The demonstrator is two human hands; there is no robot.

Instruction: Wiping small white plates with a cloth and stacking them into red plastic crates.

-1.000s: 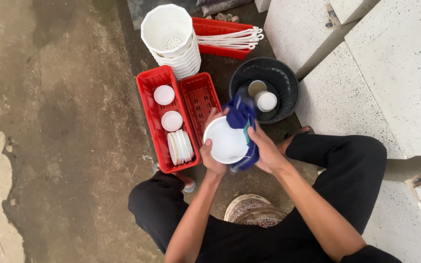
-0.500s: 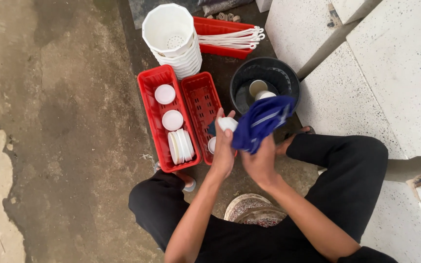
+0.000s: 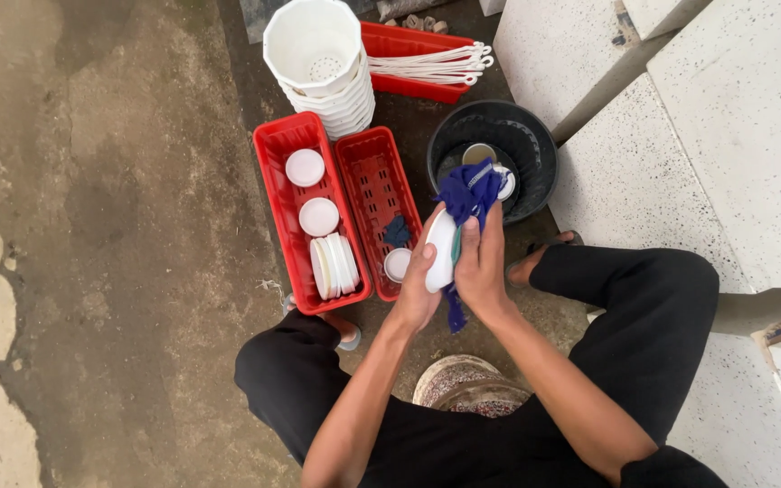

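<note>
White dish on its edge above the red baskets, gripped by left hand; blue cloth pinned on it by right hand. Two red baskets side by side, third half hidden. One black tub. Stacked dishes hard to count.

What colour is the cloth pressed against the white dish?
Dark blue: the cloth drapes over the right hand in the head view.

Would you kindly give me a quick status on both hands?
Left hand holds white dish on edge. Right hand presses blue cloth against it. Nothing in the way.
</note>
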